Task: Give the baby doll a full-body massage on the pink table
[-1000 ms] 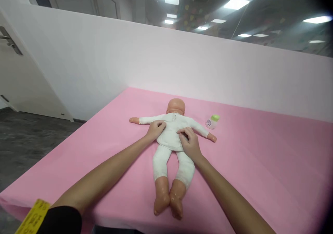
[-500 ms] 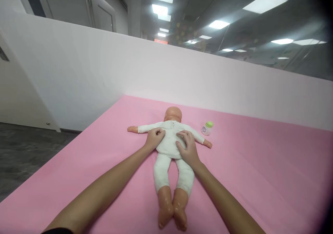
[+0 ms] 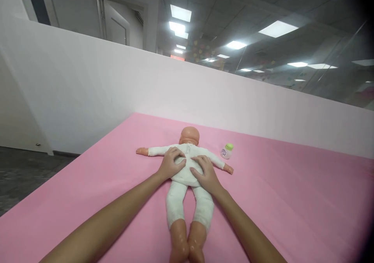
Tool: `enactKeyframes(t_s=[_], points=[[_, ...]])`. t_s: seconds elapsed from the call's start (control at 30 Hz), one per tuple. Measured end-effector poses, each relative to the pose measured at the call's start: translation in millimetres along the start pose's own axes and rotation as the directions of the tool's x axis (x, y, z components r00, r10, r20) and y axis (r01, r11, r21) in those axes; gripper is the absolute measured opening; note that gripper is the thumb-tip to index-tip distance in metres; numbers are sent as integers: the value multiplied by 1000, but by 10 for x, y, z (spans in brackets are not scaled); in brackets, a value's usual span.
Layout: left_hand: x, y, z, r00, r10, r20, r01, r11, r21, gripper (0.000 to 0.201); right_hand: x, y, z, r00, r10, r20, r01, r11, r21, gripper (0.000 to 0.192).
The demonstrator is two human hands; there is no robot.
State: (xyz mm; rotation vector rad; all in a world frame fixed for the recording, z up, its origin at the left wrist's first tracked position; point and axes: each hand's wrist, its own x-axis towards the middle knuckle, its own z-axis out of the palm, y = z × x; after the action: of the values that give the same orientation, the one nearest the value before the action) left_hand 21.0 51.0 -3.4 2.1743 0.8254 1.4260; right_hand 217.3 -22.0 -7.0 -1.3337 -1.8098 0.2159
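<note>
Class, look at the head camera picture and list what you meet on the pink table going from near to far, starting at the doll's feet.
Doll's feet → doll's white trouser legs → right hand and left hand on the doll's torso → doll's head → white partition wall.

We cannot see the doll's (image 3: 187,169) feet whole; the near edge cuts them off. Our left hand (image 3: 171,165) and right hand (image 3: 205,174) hide part of its back. The bottle's (image 3: 226,151) label is too small to read.
</note>
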Motion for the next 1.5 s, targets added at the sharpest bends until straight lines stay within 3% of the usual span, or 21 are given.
enactKeyframes(t_s=[0.1, 0.2, 0.3, 0.4, 0.57, 0.97, 1.2, 1.37, 1.5], points=[[-13, 17, 0, 1000, 0, -20, 0, 1000, 3, 10, -15, -38, 20, 998, -3, -58, 3, 1000, 6, 15], [-26, 0, 3, 998, 32, -57, -30, 999, 38, 8, -39, -43, 48, 993, -10, -117, 12, 1000, 13, 12], [-29, -50, 8, 995, 66, -71, -62, 996, 57, 28, -53, -4, 76, 988, -46, -151, 48, 999, 8, 28], [-34, -101, 13, 998, 55, -17, -54, 997, 54, 43, -56, 75, 107, 988, -62, -139, 64, 998, 7, 51], [-63, -126, 11, 996, 25, 84, -27, 999, 20, 57, -62, 181, 149, 993, -9, -116, 16, 998, 56, 56], [-80, -80, -25, 999, 30, 45, -31, 999, 22, 41, -59, 126, 139, 994, 68, -87, -57, 991, 121, 52], [-76, -52, -15, 1000, -7, 16, 7, 1000, 10, 30, -65, 128, 123, 997, 3, -77, 4, 996, 91, 40], [-72, -9, -24, 999, 10, -33, -10, 1000, 8, 15, -74, 55, 113, 991, -6, -133, 11, 999, 37, 28], [-71, -5, -16, 999, -9, -52, 10, 1000, 17, 8, -79, 107, 162, 988, -33, -149, 37, 999, 29, 43]])
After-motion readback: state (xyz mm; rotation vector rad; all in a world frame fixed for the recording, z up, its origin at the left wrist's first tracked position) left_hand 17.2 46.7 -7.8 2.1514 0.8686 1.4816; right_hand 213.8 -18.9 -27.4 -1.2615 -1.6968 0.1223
